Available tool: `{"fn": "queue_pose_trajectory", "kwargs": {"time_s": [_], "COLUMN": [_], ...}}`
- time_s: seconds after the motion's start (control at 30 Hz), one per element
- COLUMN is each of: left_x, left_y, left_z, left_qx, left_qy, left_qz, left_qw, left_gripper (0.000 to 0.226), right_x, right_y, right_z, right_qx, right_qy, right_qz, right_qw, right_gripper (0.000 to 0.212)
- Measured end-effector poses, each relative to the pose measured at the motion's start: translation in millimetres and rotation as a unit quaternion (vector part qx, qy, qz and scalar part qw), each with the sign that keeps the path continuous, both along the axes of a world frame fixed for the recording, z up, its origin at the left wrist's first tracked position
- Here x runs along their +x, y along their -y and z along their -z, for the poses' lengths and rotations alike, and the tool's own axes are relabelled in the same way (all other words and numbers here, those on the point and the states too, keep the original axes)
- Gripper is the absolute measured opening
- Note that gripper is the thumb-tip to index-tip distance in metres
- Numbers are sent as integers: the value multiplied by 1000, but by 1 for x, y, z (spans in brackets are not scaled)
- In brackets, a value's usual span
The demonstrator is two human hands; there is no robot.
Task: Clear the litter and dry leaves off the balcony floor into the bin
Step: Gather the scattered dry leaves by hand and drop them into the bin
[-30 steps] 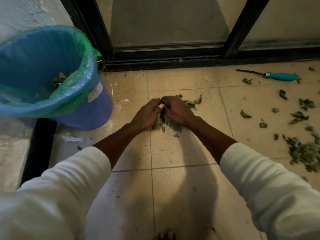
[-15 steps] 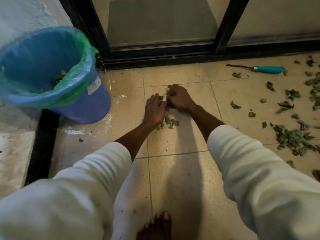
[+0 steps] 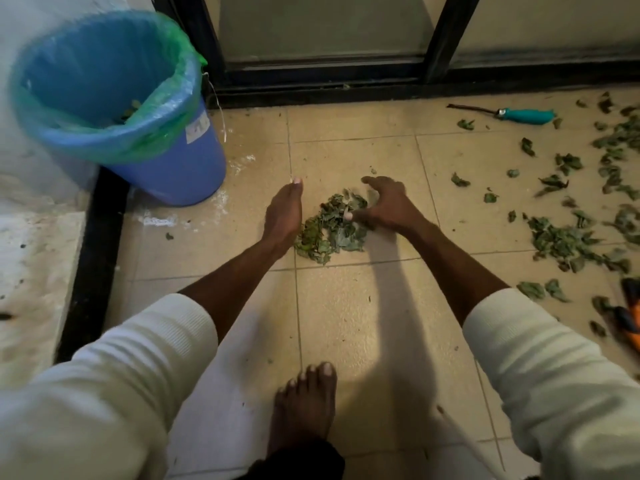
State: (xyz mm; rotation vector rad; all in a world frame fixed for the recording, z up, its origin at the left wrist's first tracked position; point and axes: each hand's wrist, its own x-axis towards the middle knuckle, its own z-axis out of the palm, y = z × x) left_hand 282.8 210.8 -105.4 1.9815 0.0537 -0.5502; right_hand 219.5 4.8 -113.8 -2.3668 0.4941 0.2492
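A small heap of dry green leaves (image 3: 329, 230) lies on the tiled floor between my hands. My left hand (image 3: 282, 216) stands on its edge at the heap's left side, fingers straight and together, touching the leaves. My right hand (image 3: 384, 202) hovers over the heap's right side with fingers spread and loosely bent, holding nothing. The blue bin (image 3: 114, 109) with a green liner stands at the far left; a few leaves show inside it.
More leaves (image 3: 568, 240) lie scattered across the tiles at right. A teal-handled tool (image 3: 519, 116) lies near the black door frame (image 3: 346, 88). An orange and black object (image 3: 630, 317) sits at the right edge. My bare foot (image 3: 304, 407) is below the heap. A raised ledge runs along the left.
My hands have drawn back toward me and parted, dragging the leaves into a bigger heap. The right hand has opened from its curled pose.
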Motion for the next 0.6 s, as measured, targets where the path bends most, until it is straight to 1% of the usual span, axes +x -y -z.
{"fn": "queue_pose_trajectory", "kwargs": {"time_s": [0.03,0.07,0.1,0.13,0.17,0.2,0.27,0.33,0.47,0.53,0.6], "left_x": [3,4,4,0,-5,-11,-17,-20,-18,-16,-14], "left_y": [-5,-9,-11,-14,-16,-17,-13,-9,-5,-6,-9], "left_z": [-2,-3,-5,-9,-12,-16,-15,-16,-16,-15,-14], "left_qx": [61,101,103,80,64,63,55,13,-44,-71,-79], "left_qy": [-4,-39,-106,-178,-228,-249,-254,-280,-305,-314,-319], "left_qz": [-40,-66,-71,-66,-53,-37,-17,-6,-3,-15,-21], "left_qw": [997,992,986,978,970,966,966,960,951,947,944], "left_gripper": [60,61,62,62,63,63,60,55,66,69,73], "right_x": [0,1,3,5,7,10,18,24,28,23,18], "right_y": [5,5,4,-1,-6,-12,-23,-35,-60,-70,-76], "right_z": [-3,-6,-7,-7,-5,-4,-2,-3,-3,0,2], "right_qx": [-42,-74,-98,-113,-122,-127,-136,-147,-152,-161,-188], "right_qy": [-51,-100,-138,-163,-179,-187,-186,-178,-167,-158,-136], "right_qz": [-24,-51,-77,-101,-122,-142,-165,-185,-231,-252,-273], "right_qw": [998,991,983,975,969,964,959,955,946,941,933], "right_gripper": [111,120,127,133,137,140,142,142,137,127,108]}}
